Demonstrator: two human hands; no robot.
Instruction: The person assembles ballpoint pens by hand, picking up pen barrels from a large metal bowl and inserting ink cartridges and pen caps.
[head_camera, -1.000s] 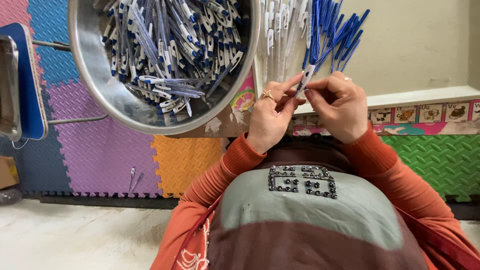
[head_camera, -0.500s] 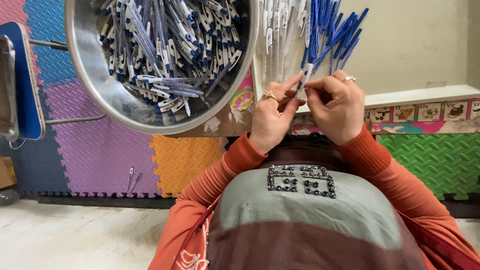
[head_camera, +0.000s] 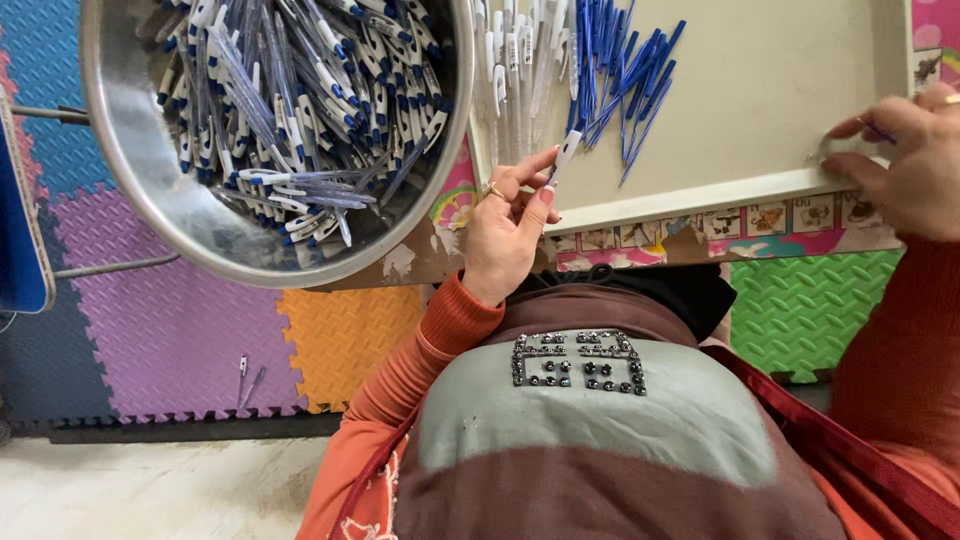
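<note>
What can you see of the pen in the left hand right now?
The pen is a slim stick pen with a clear, plastic-looking barrel and a white end piece. The left hand pinches its lower part between thumb and fingers, so it stands tilted, white end up and to the right, over the near edge of the cream tray. Its lower end is hidden behind the fingers. Only that hand touches it; the right hand is apart, at the tray's right edge.

A white-capped blue pen (head_camera: 566, 155) stands tilted, pinched over the tray's front edge.
</note>
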